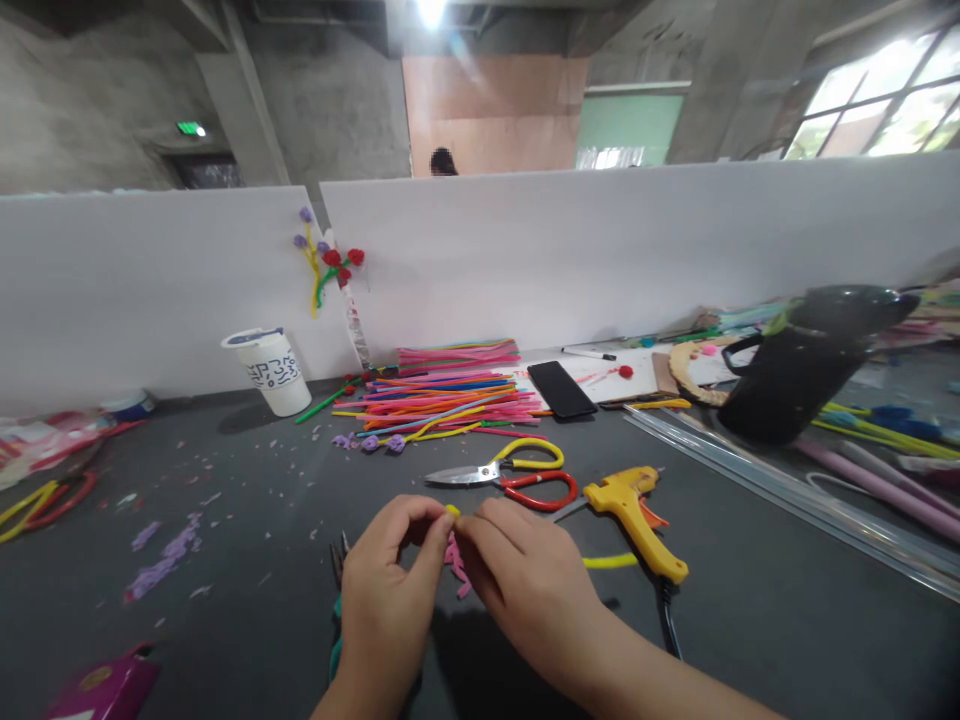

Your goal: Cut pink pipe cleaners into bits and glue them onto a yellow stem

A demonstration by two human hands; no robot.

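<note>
My left hand [390,590] and my right hand [525,580] meet low in the middle of the view, fingertips pinched together on a yellow pipe cleaner [452,511] with a pink twisted piece [456,565] hanging under it. The yellow stem's other end [609,561] sticks out to the right of my right hand. Just beyond my hands lie scissors [510,475] with yellow and red handles and a yellow glue gun [634,510]. Pliers [339,560] lie partly hidden under my left hand.
A heap of coloured pipe cleaners [450,390] lies by the white partition [600,260], with a phone [561,388], a white cup [270,370] and a black kettle [802,360]. Clear glue sticks [750,480] lie at right. Purple scraps [169,550] dot the grey table.
</note>
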